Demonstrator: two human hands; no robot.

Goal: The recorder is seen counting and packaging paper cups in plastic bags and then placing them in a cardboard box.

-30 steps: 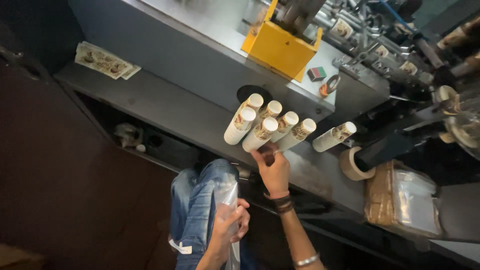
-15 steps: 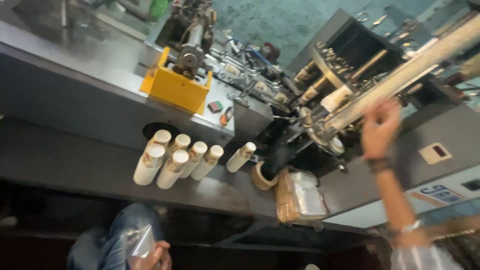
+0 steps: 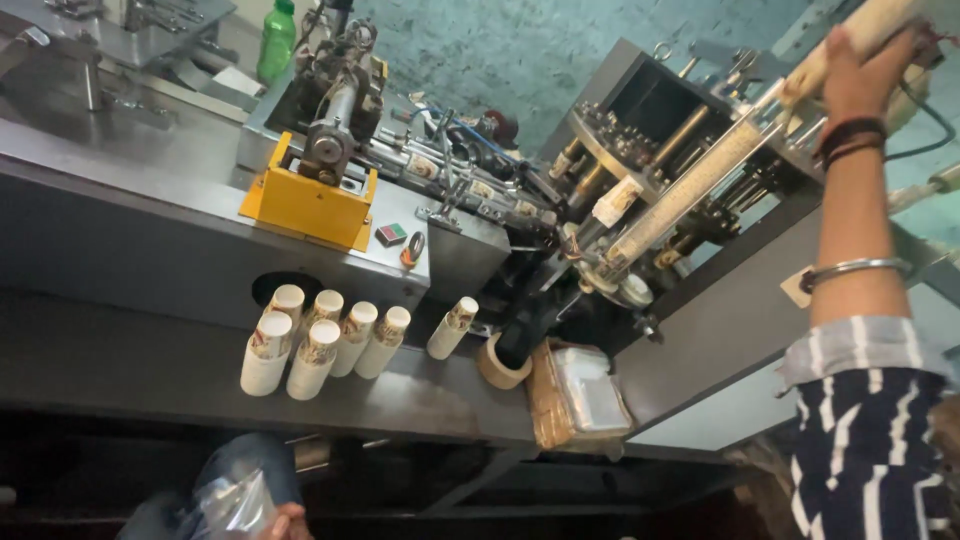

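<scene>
Paper cups are what both hands deal with, and the right one has just changed places. Farthest left, low at the frame's bottom edge, the left hand [image 3: 285, 522] shows only as a few fingertips against a crinkled clear plastic bag [image 3: 235, 500] resting on a denim-clad knee; it looks to be pinching the bag, though too little shows to be sure. It lay there a second ago as well, so that side has not changed.

Up and to the right of that hand, six short stacks of paper cups [image 3: 320, 345] lie on the grey steel worktop [image 3: 130, 380], five bunched together and touching, one a little apart to their right. A second ago the right hand's fingers were on the near ends of the bunch; now nothing touches them. Behind them stands the cup-forming machine with its yellow guard block [image 3: 310, 205], and further right a roll of brown tape [image 3: 500, 365] sits just beside a wrapped flat bundle [image 3: 580, 395].

Well to the right and high up, the right hand [image 3: 860, 75] has swung from the worktop to the top corner, wrist bands and a bangle showing above a striped sleeve. Its fingers are closed round the upper end of a long stack of cups [image 3: 700, 175] that slants down into the machine's slatted chute. By my reading, attention has passed from the short stacks to this long one
</scene>
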